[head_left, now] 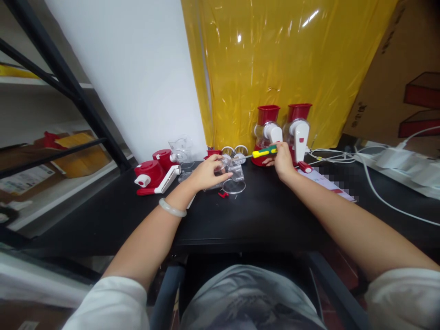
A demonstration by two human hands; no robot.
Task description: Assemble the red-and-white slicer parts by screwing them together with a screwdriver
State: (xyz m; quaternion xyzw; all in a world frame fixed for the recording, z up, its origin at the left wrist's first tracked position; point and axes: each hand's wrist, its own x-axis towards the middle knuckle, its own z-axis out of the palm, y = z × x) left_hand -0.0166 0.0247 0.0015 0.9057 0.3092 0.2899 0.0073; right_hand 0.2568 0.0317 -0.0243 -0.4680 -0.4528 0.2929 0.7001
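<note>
My left hand (207,174), with a pale bangle on the wrist, is closed around a clear plastic housing (237,172) that has a round rim. My right hand (284,161) grips a screwdriver (264,151) by its green and yellow handle. The shaft points left toward the housing; whether its tip touches a screw is too small to tell. Just in front of the housing lie a small red part (223,195) and a tiny light piece (235,197). Two grater drums (240,150) stand behind it.
Two assembled red and white rotary graters (268,117) stand at the back right. Red bases with a white crank (168,178) sit on the left of the black table (240,224). Printed paper (323,182), white cables (333,156) and a power strip (395,160) lie to the right.
</note>
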